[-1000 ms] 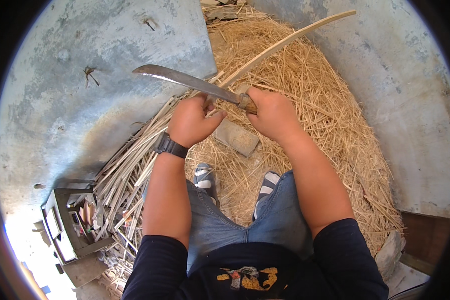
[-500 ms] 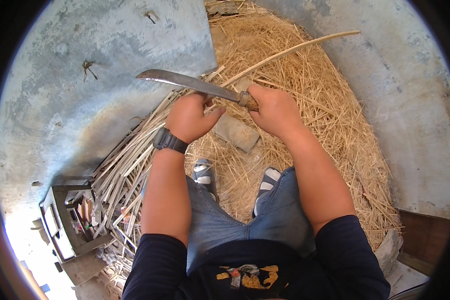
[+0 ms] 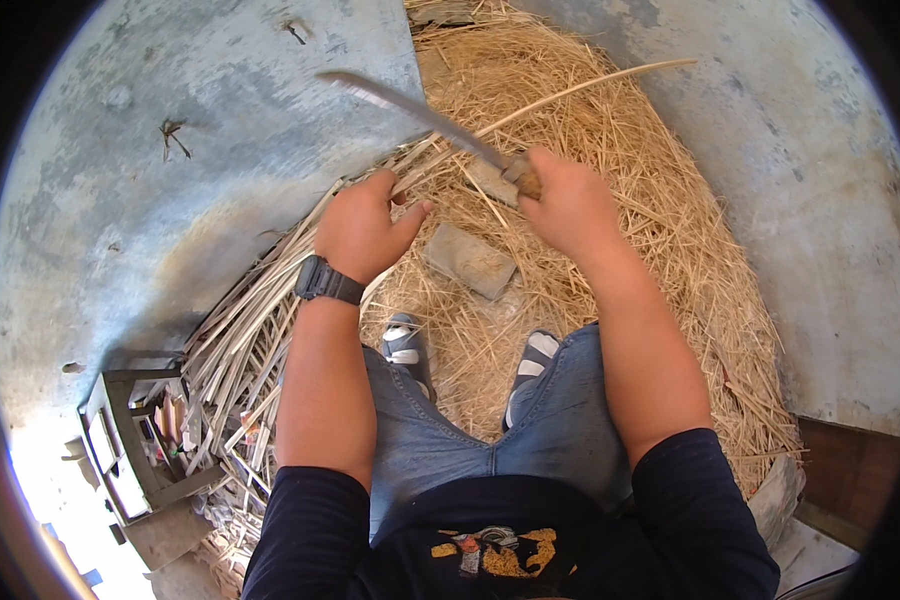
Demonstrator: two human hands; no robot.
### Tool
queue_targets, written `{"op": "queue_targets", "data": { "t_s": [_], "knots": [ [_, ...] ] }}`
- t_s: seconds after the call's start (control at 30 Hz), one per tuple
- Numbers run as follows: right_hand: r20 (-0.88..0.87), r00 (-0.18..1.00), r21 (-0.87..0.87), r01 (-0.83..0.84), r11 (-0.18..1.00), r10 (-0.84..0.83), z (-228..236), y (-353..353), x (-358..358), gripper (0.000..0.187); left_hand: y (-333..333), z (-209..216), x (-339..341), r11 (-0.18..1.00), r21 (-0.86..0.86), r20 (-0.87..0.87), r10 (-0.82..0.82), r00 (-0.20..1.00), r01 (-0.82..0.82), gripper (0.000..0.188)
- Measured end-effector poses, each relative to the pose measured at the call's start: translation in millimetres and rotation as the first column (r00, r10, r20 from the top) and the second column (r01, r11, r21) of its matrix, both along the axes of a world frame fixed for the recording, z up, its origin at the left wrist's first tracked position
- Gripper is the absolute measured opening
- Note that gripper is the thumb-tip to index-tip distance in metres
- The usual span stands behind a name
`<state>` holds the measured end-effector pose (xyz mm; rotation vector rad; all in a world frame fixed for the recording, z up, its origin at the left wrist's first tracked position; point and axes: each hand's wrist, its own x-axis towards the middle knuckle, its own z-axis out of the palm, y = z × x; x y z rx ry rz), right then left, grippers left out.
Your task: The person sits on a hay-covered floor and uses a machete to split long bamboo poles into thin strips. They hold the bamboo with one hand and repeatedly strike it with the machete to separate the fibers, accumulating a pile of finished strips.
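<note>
A long knife (image 3: 425, 115) is gripped by the right hand (image 3: 567, 203), whose fingers are wrapped tight around the wooden handle; the blade runs up and away to the left of that hand, its tip well beyond the left hand (image 3: 362, 225). A thin pale cane strip (image 3: 570, 92) is pinched by the left hand between thumb and fingers, the remaining fingers being curled loosely. From that hand the strip is carried up and to the right, passing under or against the blade just ahead of the right hand; exactly where the two touch cannot be told. The strip's far end is seen well past the right hand, above the straw.

A dark wristwatch (image 3: 328, 281) is worn on the left wrist. Between and slightly below the two hands a flat grey stone block (image 3: 471, 261) is laid on a heap of straw-like shavings (image 3: 670, 230), which spreads beneath and to the right of the right hand. Below and to the left of the left hand a bundle of split cane strips (image 3: 235, 350) is piled on the concrete floor (image 3: 150, 180). Further down on that side a small grey box of tools (image 3: 135, 450) is set. Beneath the hands, blue jeans (image 3: 530, 440) and two sandalled feet are seen.
</note>
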<state>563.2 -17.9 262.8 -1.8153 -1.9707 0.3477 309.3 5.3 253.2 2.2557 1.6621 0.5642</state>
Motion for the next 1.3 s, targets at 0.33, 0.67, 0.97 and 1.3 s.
{"op": "queue_targets", "data": {
  "t_s": [0.33, 0.67, 0.97, 1.3],
  "knots": [
    [-0.141, 0.983, 0.008, 0.123, 0.992, -0.12, -12.5, 21.6, 23.1, 0.021, -2.2, 4.4, -5.9, 0.997, 0.005, -0.023, -0.072, 0.997, 0.072, 0.05],
    [0.024, 0.986, -0.044, -0.165, 0.985, 0.166, -17.3, 12.4, -5.3, 0.026, -2.5, 0.4, -13.5, 0.982, -0.169, 0.065, -0.069, 0.996, 0.079, 0.05],
    [-0.182, 0.983, 0.003, -0.03, 1.0, 0.03, -17.6, 12.0, 1.4, 0.027, -0.4, 4.6, -12.7, 0.985, -0.169, 0.04, -0.033, 0.999, 0.039, 0.049],
    [-0.218, 0.973, -0.02, 0.079, 0.997, -0.082, -14.0, 25.8, 31.6, 0.033, -2.6, 13.7, -16.7, 1.0, 0.005, -0.027, 0.007, 1.0, -0.007, 0.046]
  ]
}}
